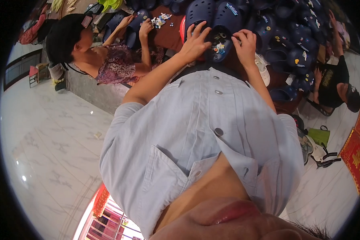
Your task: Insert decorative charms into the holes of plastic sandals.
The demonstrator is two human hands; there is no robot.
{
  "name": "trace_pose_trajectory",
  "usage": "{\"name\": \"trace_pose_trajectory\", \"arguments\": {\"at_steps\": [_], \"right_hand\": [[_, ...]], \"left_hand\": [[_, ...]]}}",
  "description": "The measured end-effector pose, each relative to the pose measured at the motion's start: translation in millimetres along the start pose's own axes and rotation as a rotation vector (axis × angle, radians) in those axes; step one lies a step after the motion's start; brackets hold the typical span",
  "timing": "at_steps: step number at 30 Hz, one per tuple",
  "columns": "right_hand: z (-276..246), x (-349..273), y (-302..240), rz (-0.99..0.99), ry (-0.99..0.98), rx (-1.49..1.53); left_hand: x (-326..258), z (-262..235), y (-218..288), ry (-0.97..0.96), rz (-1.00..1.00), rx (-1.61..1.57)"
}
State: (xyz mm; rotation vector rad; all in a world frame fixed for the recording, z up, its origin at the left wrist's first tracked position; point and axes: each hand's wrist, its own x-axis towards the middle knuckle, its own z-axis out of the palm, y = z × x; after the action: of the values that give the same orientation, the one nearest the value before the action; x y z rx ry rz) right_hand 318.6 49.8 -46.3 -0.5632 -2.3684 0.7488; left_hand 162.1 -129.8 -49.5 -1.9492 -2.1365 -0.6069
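Two navy foam clogs lie side by side in front of me: a left clog [199,13] and a right clog [227,18] with a small light-blue charm on its toe. Inside the heel end of the right clog lies a heap of small colourful shoe charms [219,49]. My left hand [195,43] has its fingers apart over the left edge of that clog, its thumb beside the charms. At the opposite edge, my right hand [246,42] is closed with bent fingers pinched together; whatever they may hold is too small to make out.
A pile of navy clogs [284,44] with charms rises on the right. A white clog [262,70] lies near my right forearm. At left, a person in a black cap [66,40] handles a clog beside loose charms [161,21]. Another person [334,84] sits at far right.
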Motion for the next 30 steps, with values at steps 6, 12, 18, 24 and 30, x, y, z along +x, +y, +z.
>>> {"name": "trace_pose_trajectory", "arguments": {"at_steps": [6, 12, 18, 24, 30], "right_hand": [[13.4, 5.0, -12.6, -0.19, -0.034, -0.212], [32.0, 3.8, -8.3, -0.1, -0.16, -0.418], [35.8, 2.9, -5.0, -0.069, -0.188, -0.421], [27.6, 1.1, -4.9, -0.029, -0.231, -0.346], [28.9, 4.2, -4.4, -0.087, -0.115, -0.26]], "left_hand": [[3.6, -15.3, -13.5, 0.003, 0.023, -0.087], [-14.5, -64.5, -63.5, -0.02, 0.06, 0.061], [-37.8, -65.8, -74.3, -0.088, -0.066, 0.117], [-37.1, -31.9, -56.3, 0.072, -0.239, 0.03], [-37.8, -9.3, -45.4, 0.215, -0.457, -0.094]]}}
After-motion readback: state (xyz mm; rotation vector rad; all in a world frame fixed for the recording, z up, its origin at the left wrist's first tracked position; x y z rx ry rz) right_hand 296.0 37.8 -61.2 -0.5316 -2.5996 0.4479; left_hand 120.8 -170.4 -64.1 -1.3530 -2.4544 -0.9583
